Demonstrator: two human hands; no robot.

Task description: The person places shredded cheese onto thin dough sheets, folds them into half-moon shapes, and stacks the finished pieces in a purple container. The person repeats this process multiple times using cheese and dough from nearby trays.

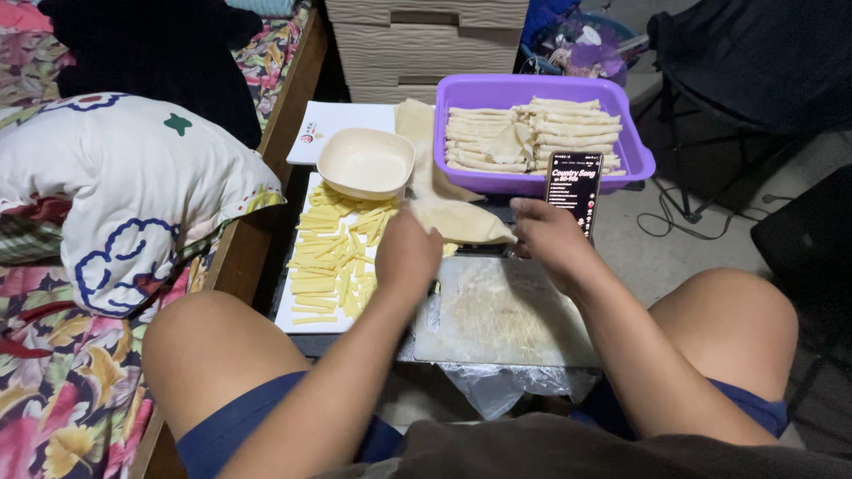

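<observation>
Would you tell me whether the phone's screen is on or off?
On: the phone, propped against the purple tub, shows lit text.

Dim indoor light, brightest at centre; dark corners, soft shadows, slight motion blur.

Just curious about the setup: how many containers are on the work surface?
2: a beige bowl beside the cheese sticks, and a purple tub of rolled wrappers behind it. Others may be hidden.

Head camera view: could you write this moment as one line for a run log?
left hand: on wrapper sheet | right hand: on same sheet | cheese sticks: left on white board | rolled pieces: purple tub | phone: upright against tub
</observation>
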